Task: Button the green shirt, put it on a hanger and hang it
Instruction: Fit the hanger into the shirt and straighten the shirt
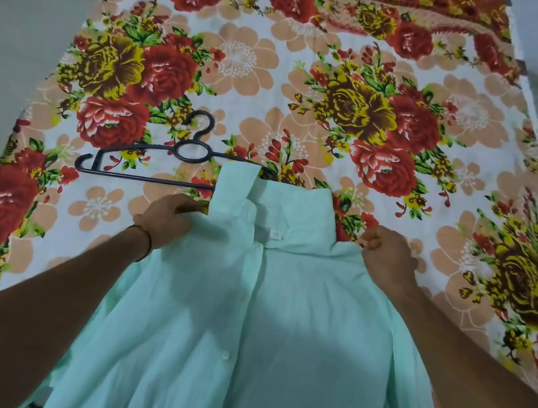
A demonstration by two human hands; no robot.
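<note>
— Gripping anything, those two hands?
— Both. The left hand (165, 220) curls its fingers round one shoulder of the green shirt (261, 323); the right hand (388, 255) pinches the other shoulder, fist closed.
— Where does the shirt lie?
— Front up on the flowered bedsheet (311, 88), collar raised, covering one end of the black hanger (163, 161).

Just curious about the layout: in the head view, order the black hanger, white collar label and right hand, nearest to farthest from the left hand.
From the left hand:
1. black hanger, just beyond it.
2. white collar label, middle of the green shirt.
3. right hand, opposite shoulder.
</note>
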